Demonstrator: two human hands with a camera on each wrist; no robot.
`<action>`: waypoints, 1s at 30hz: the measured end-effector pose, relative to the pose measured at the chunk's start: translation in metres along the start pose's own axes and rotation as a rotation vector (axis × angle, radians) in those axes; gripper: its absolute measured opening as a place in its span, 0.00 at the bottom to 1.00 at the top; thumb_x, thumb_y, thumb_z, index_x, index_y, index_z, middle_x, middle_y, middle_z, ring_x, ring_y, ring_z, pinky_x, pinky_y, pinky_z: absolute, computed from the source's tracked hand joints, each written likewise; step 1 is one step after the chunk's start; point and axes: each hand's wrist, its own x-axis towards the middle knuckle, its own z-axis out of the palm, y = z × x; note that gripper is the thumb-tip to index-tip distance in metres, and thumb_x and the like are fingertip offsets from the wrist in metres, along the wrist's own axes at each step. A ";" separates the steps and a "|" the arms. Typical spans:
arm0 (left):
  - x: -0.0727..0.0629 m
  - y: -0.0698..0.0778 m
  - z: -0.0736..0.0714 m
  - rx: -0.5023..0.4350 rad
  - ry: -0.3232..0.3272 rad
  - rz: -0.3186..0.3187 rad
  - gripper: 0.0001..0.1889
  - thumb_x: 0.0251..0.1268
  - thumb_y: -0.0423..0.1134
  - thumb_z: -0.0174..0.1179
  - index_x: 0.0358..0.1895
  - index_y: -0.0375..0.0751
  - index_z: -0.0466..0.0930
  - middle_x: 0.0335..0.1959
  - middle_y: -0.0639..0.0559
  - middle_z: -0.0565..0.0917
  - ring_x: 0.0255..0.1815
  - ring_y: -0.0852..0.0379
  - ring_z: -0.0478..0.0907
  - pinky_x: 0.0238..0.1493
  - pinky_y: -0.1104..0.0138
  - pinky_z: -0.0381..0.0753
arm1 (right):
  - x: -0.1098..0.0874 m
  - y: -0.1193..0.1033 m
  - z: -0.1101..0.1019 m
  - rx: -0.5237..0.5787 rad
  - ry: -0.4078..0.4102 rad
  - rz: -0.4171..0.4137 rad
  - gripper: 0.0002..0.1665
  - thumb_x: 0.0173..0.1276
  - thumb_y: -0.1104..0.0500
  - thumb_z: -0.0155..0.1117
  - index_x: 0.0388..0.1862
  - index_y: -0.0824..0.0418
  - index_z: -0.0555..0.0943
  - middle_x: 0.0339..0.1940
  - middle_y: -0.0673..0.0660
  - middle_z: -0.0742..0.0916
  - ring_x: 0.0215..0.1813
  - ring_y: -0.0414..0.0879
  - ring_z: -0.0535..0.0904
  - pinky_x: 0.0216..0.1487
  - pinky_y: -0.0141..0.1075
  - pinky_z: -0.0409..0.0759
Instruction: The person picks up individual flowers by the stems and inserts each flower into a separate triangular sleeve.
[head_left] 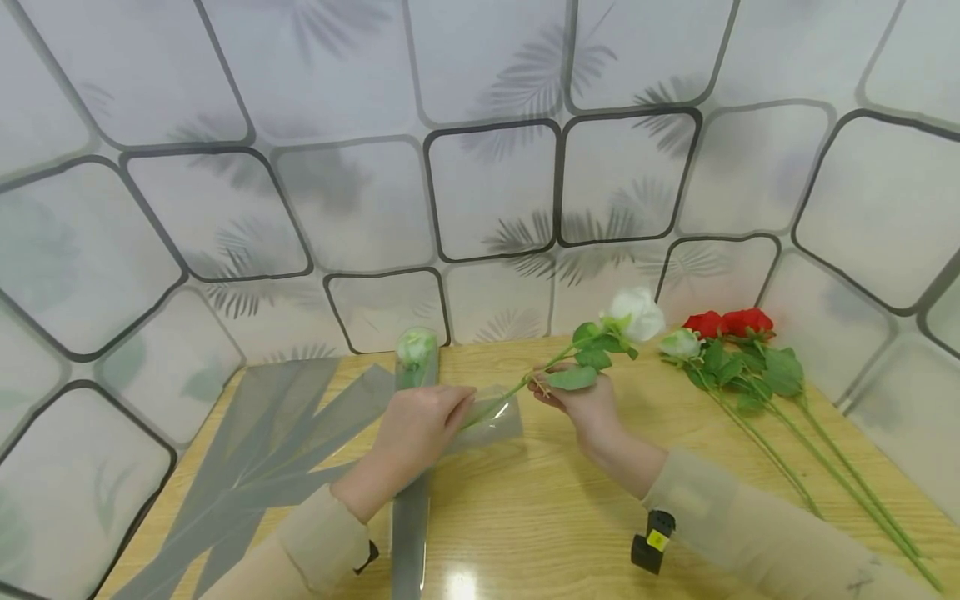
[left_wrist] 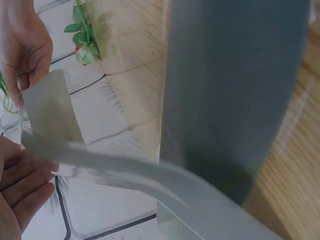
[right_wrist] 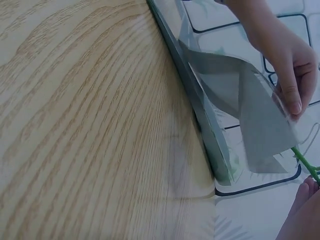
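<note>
My right hand pinches the green stem of an artificial white rose, its bloom tilted up to the right. My left hand pinches the mouth of a grey clear-fronted flower sleeve, seen bent and raised off the table in the right wrist view. The lower stem reaches into the sleeve's mouth; its tip is hidden. Beneath the left forearm lies a second sleeve, with a pale white-green rose at its top end.
Several flat grey sleeves lie fanned out on the left of the wooden table. On the right lie red roses and a whitish rose with long stems. A patterned curtain stands close behind the table.
</note>
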 end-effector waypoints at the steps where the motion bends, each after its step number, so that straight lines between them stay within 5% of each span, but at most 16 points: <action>1: 0.000 0.000 0.000 0.001 0.001 -0.003 0.05 0.69 0.38 0.73 0.43 0.43 0.93 0.35 0.51 0.95 0.30 0.55 0.92 0.28 0.65 0.89 | 0.000 0.000 -0.001 0.001 0.009 -0.007 0.16 0.74 0.74 0.65 0.56 0.84 0.78 0.39 0.50 0.92 0.36 0.35 0.91 0.48 0.30 0.91; 7: 0.000 0.001 -0.001 -0.002 0.027 -0.014 0.05 0.68 0.38 0.73 0.43 0.43 0.93 0.35 0.50 0.95 0.29 0.55 0.92 0.26 0.65 0.88 | 0.004 0.001 -0.005 0.026 0.038 0.000 0.19 0.75 0.73 0.65 0.60 0.84 0.77 0.34 0.44 0.92 0.35 0.35 0.91 0.48 0.29 0.90; 24: 0.006 0.004 -0.001 0.018 0.045 0.000 0.05 0.68 0.37 0.73 0.42 0.42 0.93 0.32 0.51 0.94 0.26 0.57 0.91 0.25 0.68 0.87 | 0.002 -0.015 -0.003 -0.087 -0.157 -0.030 0.19 0.72 0.74 0.64 0.56 0.87 0.79 0.34 0.46 0.92 0.35 0.35 0.90 0.44 0.30 0.90; 30: 0.007 0.005 0.000 0.003 0.035 -0.009 0.06 0.69 0.37 0.72 0.44 0.41 0.93 0.33 0.50 0.94 0.26 0.57 0.91 0.26 0.68 0.88 | 0.001 -0.012 -0.005 -0.132 -0.230 0.027 0.11 0.71 0.74 0.65 0.50 0.76 0.86 0.32 0.43 0.91 0.34 0.34 0.89 0.45 0.30 0.90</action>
